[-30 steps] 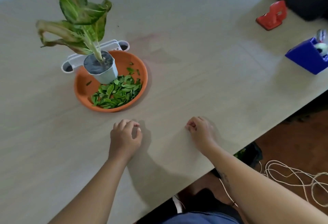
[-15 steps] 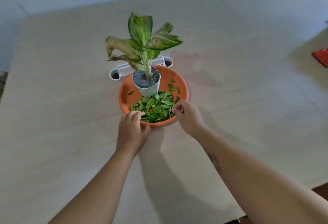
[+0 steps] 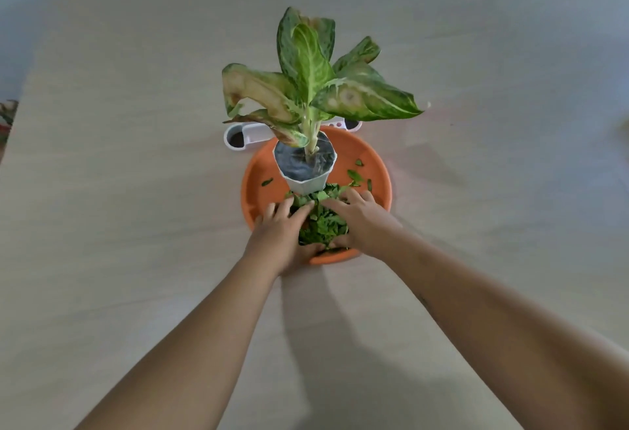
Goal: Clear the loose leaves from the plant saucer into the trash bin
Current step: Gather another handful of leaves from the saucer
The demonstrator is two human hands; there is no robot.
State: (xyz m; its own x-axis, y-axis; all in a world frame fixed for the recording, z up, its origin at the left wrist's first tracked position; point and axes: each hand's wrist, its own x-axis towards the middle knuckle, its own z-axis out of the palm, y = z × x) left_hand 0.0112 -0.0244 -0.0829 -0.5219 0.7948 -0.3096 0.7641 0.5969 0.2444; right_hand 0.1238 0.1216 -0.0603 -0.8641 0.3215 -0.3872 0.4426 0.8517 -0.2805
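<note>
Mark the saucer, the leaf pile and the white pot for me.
saucer (image 3: 374,157): head view, bare orange floor near the right rim.
leaf pile (image 3: 323,225): head view, middle of the green heap.
white pot (image 3: 306,184): head view, front wall below the soil.

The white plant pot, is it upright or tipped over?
Upright. The white pot stands on its base in the orange saucer, top facing up, stem rising from it.
</note>
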